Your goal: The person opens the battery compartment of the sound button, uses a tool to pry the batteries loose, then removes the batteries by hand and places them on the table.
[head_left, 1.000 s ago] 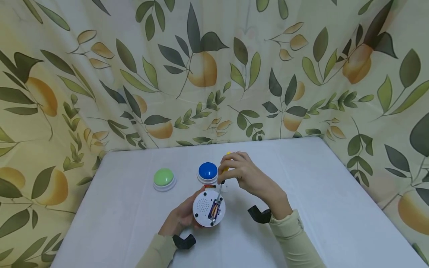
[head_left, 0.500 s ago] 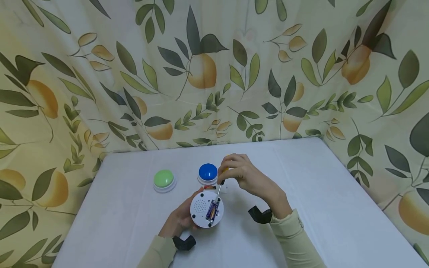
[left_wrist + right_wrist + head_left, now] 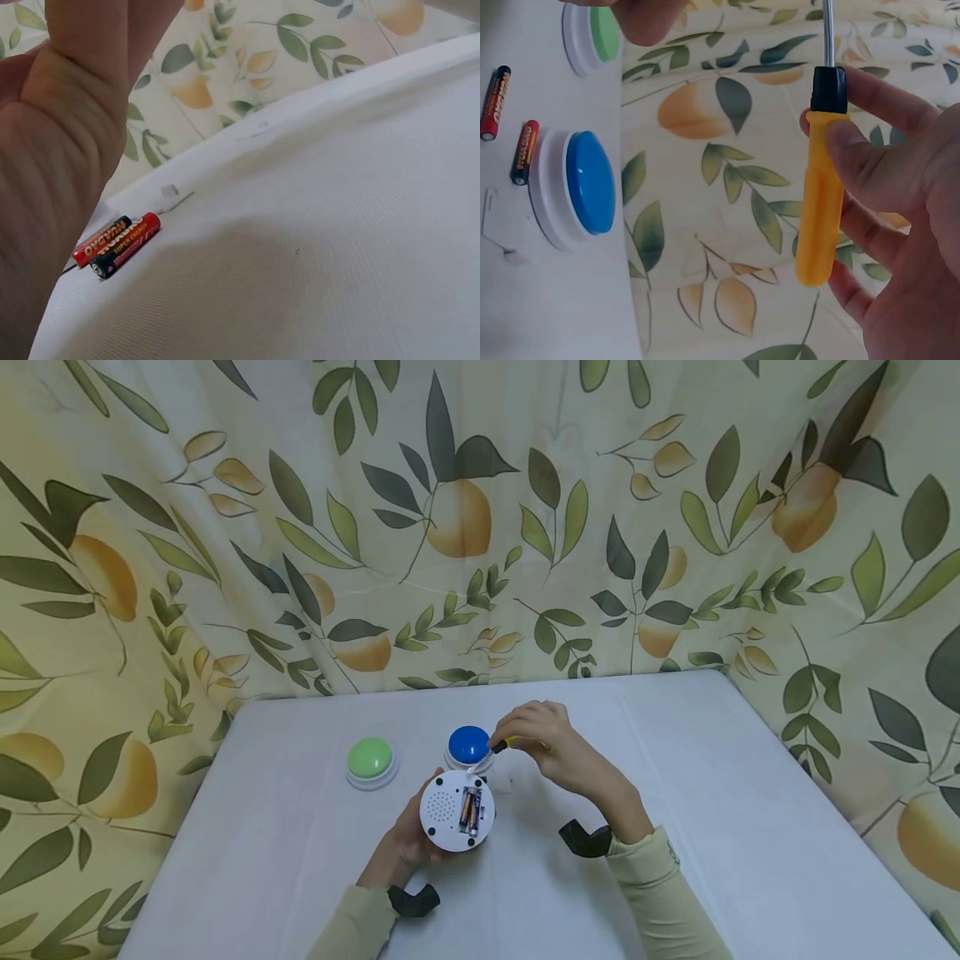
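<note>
My left hand [image 3: 408, 833] holds a round white push-button unit [image 3: 442, 818], underside up. Its battery compartment [image 3: 470, 811] is uncovered, with batteries inside. Above it my right hand [image 3: 553, 748] grips a screwdriver [image 3: 821, 199] with a yellow handle and black collar. The screwdriver's shaft slants down to the upper rim of the unit in the head view, outside the compartment. In the right wrist view the thumb and fingers close round the handle, while the tip lies out of frame. The unit's coloured side is hidden.
A blue push button [image 3: 468, 744] stands just behind the held unit, a green one [image 3: 369, 758] to its left. Two loose red-and-black batteries [image 3: 127, 246] lie on the white table [image 3: 285, 843], by a small clear piece [image 3: 506, 221]. A patterned curtain [image 3: 480, 568] hangs behind.
The screwdriver's shaft has left the battery compartment for the unit's upper rim and now lies flatter. My left hand has raised the unit slightly up the view and turned it a little.
</note>
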The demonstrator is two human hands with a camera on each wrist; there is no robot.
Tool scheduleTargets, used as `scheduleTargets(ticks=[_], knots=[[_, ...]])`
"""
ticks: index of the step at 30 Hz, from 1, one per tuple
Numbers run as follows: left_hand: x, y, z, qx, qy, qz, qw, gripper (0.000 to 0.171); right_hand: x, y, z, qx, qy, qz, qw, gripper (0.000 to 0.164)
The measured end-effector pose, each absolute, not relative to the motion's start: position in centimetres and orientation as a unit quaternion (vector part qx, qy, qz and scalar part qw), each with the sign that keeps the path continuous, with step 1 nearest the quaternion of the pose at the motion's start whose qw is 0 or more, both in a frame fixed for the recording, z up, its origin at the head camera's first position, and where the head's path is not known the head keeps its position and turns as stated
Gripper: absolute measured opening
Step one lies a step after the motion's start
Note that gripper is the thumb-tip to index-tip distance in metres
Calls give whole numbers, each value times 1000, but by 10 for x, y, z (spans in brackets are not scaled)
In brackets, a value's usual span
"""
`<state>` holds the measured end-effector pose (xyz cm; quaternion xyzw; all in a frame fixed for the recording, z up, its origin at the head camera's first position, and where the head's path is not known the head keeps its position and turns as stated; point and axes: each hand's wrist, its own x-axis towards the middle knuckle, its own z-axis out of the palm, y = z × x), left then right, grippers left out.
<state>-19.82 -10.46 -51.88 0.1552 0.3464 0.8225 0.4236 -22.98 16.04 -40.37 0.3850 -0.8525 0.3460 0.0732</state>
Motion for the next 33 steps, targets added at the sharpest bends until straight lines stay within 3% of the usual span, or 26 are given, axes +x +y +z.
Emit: scheduleTargets(ticks=[6,11,20,25,27,31,33], knots=[[-195,-105,-519,53,380,848,366,53,-233,158,-408,347,-868,351,56,33],[-191,-104,-522,-25,400,858,321,64,-230,154,-409,316,-883,347,-2,33],[-190,-105,-523,-27,391,866,311,66,-229,151,-411,291,-899,300,-132,32],[-189,-106,-523,5,400,863,307,42,-229,151,-419,302,-895,276,-177,27],[-189,-106,-523,14,401,864,305,49,-227,149,-421,294,-896,270,-194,26],[-191,-105,-525,-2,403,864,302,37,-223,144,-424,278,-902,253,-214,24],[-192,-104,-526,-11,410,861,299,51,-221,142,-425,271,-906,240,-219,22]])
